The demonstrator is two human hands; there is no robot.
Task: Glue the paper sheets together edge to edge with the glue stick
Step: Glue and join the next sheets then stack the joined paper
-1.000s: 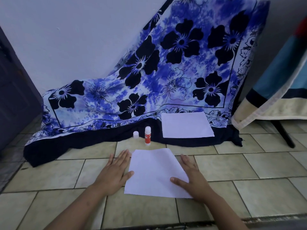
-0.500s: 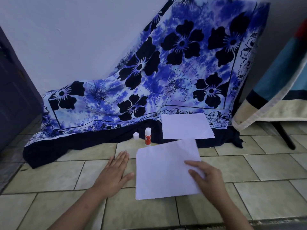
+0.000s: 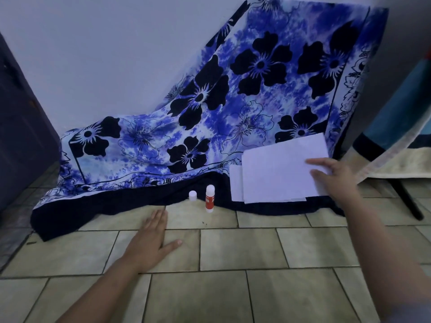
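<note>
My right hand [image 3: 331, 177] grips a white paper sheet [image 3: 277, 170] at its right edge and holds it over a second white sheet [image 3: 236, 183] that lies on the blue cloth; only the lower sheet's left strip shows. A red and white glue stick [image 3: 210, 198] stands upright on the tiles at the cloth's dark hem, and its white cap [image 3: 192, 195] stands just to its left. My left hand [image 3: 151, 241] rests flat on the tiled floor, fingers spread, holding nothing, a short way in front of the glue stick.
A blue floral cloth [image 3: 233, 108] hangs down the wall and spreads onto the tiled floor [image 3: 233, 264]. A dark door or cabinet [image 3: 21, 127] stands at the left. At the right, a draped blanket [image 3: 401, 127] and a thin black leg [image 3: 407, 199].
My right hand has lifted the sheet off the tiles in front of me and carried it up and to the right, over the sheet on the cloth. The left hand stayed flat on the floor.
</note>
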